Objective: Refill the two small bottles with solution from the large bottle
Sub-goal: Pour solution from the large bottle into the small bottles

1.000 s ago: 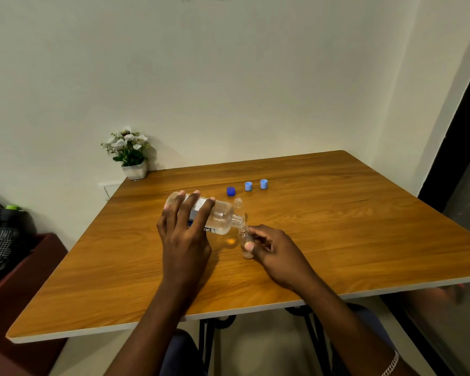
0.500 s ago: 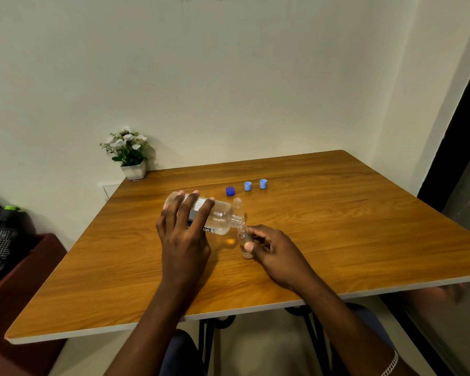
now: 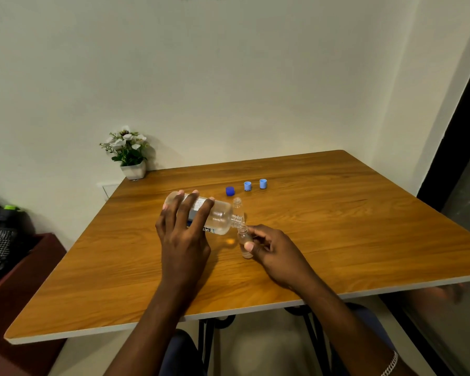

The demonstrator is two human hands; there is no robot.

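My left hand (image 3: 183,234) grips the large clear bottle (image 3: 217,217), tipped on its side with its open neck pointing right and down. The neck touches the mouth of a small clear bottle (image 3: 244,240) that stands on the wooden table (image 3: 337,226), held upright by my right hand (image 3: 272,249). A little liquid shows in the small bottle's bottom. The second small bottle (image 3: 237,202) stands open just behind the large bottle's neck. A dark blue cap (image 3: 229,191) and two light blue caps (image 3: 247,186) (image 3: 263,183) lie in a row behind.
A small potted plant (image 3: 128,156) with white flowers sits at the table's far left corner against the wall. Bags rest on a dark red cabinet (image 3: 17,270) to the left. A dark door frame (image 3: 456,147) rises on the right.
Almost nothing has changed; both hands hold the same pose, with the large bottle tipped against the small one.
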